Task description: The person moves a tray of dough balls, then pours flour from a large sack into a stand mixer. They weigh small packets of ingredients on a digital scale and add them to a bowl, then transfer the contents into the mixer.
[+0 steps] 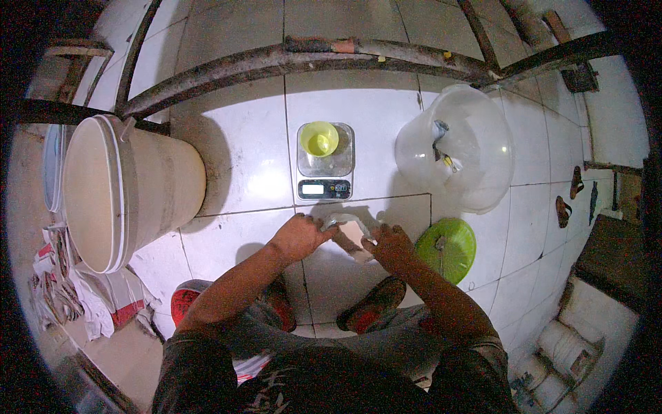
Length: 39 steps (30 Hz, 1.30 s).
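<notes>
My left hand and my right hand grip opposite sides of a small clear plastic bag with pale beige contents. I hold it above the floor tiles, in front of my feet. Just beyond the bag lies a digital kitchen scale with a lit display. A yellow-green plastic cup stands on the scale's platform, and its inside looks bare apart from a bright patch at the bottom. Near my right forearm is a round green plastic lid or basket with a small object on it.
At left stands a large lidded white bucket, with folded sacks beside it. A translucent plastic tub at right holds a few small items. A worn metal frame bar crosses beyond the scale. Sandals lie far right.
</notes>
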Each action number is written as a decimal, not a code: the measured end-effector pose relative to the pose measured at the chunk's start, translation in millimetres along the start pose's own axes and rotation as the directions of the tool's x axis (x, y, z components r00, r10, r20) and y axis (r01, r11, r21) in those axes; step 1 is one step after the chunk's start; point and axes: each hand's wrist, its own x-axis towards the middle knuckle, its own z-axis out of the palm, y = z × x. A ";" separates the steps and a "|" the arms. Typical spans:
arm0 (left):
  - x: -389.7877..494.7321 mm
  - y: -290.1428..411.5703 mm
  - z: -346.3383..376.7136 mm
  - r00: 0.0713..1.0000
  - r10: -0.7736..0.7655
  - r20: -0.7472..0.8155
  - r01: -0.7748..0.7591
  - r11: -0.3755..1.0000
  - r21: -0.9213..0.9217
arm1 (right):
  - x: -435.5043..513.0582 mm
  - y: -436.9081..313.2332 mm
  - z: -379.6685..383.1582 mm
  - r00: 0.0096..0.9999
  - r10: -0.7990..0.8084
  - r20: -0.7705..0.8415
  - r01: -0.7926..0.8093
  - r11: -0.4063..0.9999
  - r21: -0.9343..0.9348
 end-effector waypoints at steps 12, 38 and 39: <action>-1.9 6.4 11.3 0.999 0.028 -0.047 -0.026 0.999 0.027 | -4.1 -13.0 -36.3 0.987 -0.120 0.108 0.136 0.978 -0.160; 60.4 -4.5 19.8 0.960 -0.240 -0.143 -0.266 -0.632 -0.728 | 41.1 -72.2 -250.7 1.000 -0.018 0.024 0.014 0.992 0.125; 65.2 -6.2 20.6 0.964 -0.245 -0.107 -0.248 -0.667 -0.703 | 47.4 -71.2 -250.5 1.000 -0.021 -0.011 0.023 0.991 0.130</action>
